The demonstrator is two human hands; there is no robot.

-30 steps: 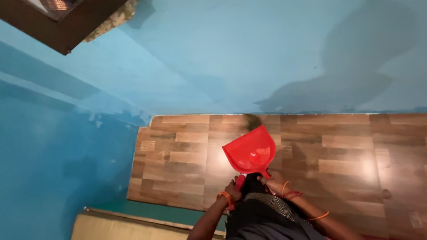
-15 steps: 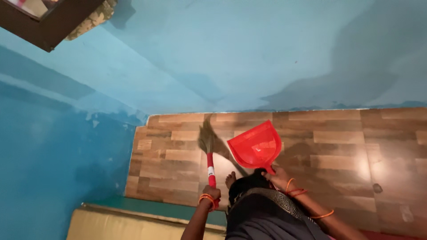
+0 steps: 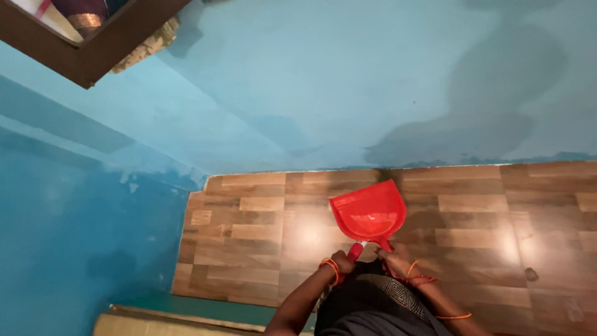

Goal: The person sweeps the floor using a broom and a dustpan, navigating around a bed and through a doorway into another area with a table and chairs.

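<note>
A red plastic dustpan (image 3: 369, 213) hangs tilted over the wood-pattern floor (image 3: 249, 236), its mouth pointing toward the blue wall. My right hand (image 3: 395, 254) grips its short handle from below. My left hand (image 3: 342, 260), with orange bangles at the wrist, is closed around the red handle of a broom (image 3: 355, 251). The broom's bristles are hidden behind the dustpan. Both hands are close together just above my dark clothing (image 3: 373, 305).
Blue walls (image 3: 311, 87) meet at a corner on the left. A dark wooden frame (image 3: 93, 37) sits at the top left. A cream and teal ledge (image 3: 186, 314) runs along the bottom left. A small dark spot (image 3: 530, 273) marks the floor at right.
The broom, out to the left of the dustpan half a second ago, has swung back behind it. My left hand moved right, close to my right hand.
</note>
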